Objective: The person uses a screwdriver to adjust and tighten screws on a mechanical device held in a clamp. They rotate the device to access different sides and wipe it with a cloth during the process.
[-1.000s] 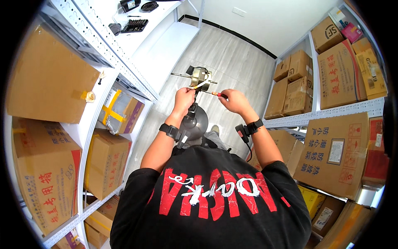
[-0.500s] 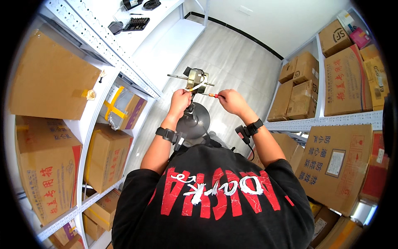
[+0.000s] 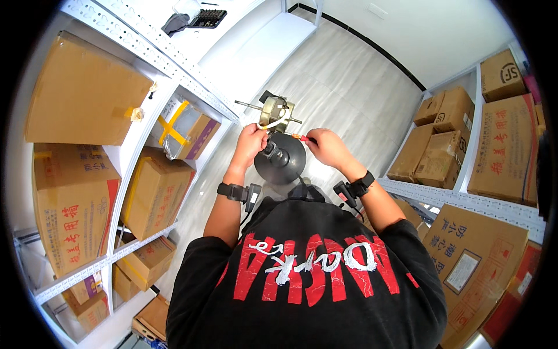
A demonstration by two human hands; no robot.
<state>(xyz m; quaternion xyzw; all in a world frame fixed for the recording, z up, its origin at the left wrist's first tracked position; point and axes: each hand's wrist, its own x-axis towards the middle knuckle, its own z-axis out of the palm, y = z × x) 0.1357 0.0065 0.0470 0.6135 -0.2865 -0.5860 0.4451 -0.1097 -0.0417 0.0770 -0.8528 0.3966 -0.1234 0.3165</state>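
In front of me a bare fan motor [image 3: 273, 111] with a long metal shaft sits at the top of a stand. A white wire loop [image 3: 272, 124] crosses its near side. Below it spreads the stand's round dark base [image 3: 295, 160]. My left hand [image 3: 251, 143] is closed at the stand's neck, just under the motor; its fingertips are partly hidden. From the right, my right hand [image 3: 329, 148] grips a screwdriver [image 3: 300, 137] with a red and orange handle. Its shaft points left toward the motor's underside; whether the tip touches a screw cannot be made out.
White shelves with cardboard boxes [image 3: 157, 198] stand at left, and more boxes [image 3: 439, 154] fill the shelf at right. A white bench [image 3: 232, 52] at the far left carries a dark bit set [image 3: 207, 18]. Grey tiled floor [image 3: 343, 75] lies beyond the motor.
The view has shifted, so the shelves appear displaced. More of the round base shows to the right of the neck. Both hands keep their grips on the stand's neck and screwdriver.
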